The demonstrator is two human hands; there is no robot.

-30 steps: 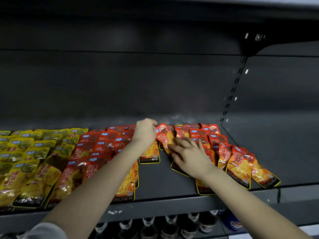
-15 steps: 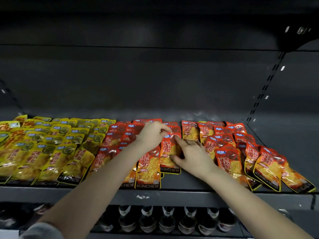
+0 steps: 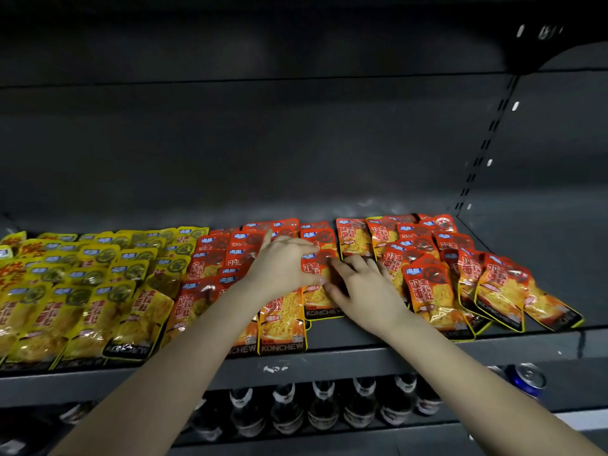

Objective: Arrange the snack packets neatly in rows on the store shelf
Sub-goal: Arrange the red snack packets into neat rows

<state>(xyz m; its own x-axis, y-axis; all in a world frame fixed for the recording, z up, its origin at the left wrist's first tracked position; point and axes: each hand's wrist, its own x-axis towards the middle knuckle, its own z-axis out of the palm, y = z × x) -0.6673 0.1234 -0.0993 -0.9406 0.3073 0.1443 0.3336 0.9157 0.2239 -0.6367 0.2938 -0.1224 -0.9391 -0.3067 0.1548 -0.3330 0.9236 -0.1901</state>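
Yellow snack packets (image 3: 98, 291) lie in overlapping rows on the left of the dark shelf (image 3: 362, 355). Red packets (image 3: 227, 248) fill the middle in rows. More red packets (image 3: 493, 284) lie skewed and fanned out on the right. Both hands meet on one red packet (image 3: 317, 299) in the middle. My left hand (image 3: 283, 263) grips its upper part from the left with curled fingers. My right hand (image 3: 367, 287) lies flat with spread fingers, its index fingertip touching that packet's top. The wrists hide the packets beneath them.
The shelf's back wall and the shelf above are dark and bare. A slotted upright (image 3: 483, 149) marks the right end of this bay. Below the shelf edge stand several capped bottles (image 3: 322, 409) and a blue can (image 3: 528, 378).
Both hands have shifted left with the red packet, closing the gap beside the red rows. The view has swung left, showing more yellow packets.
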